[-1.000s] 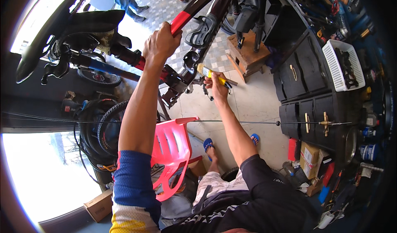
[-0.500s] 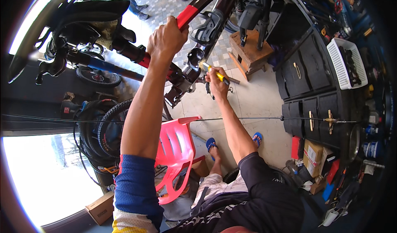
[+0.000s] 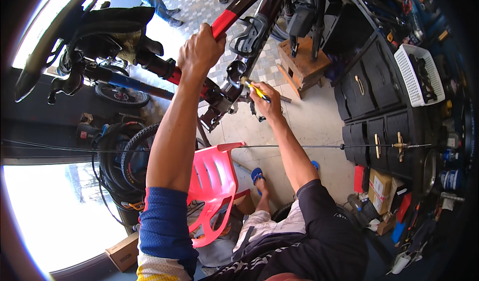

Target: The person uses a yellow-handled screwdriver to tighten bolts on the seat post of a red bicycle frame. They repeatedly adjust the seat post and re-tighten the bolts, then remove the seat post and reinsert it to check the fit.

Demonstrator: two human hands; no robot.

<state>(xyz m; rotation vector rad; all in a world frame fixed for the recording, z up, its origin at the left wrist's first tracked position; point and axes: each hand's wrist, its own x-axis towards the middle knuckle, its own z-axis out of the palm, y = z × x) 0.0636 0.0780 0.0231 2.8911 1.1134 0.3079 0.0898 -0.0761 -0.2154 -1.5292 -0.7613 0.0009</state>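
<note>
Bike frame: dark and red, up in front
Brush: yellow, just right of the frame's low end; I can't tell if they touch
Right hand: fingers curled around the brush
Left hand: wrapped around the frame
Pink chair: below the frame
Wooden box: right of the frame

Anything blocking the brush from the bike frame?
Nothing visible. The right hand holds the brush, its bristles right by the bike frame; contact isn't clear. The left hand grips the frame's red section, away from the brush.
</note>
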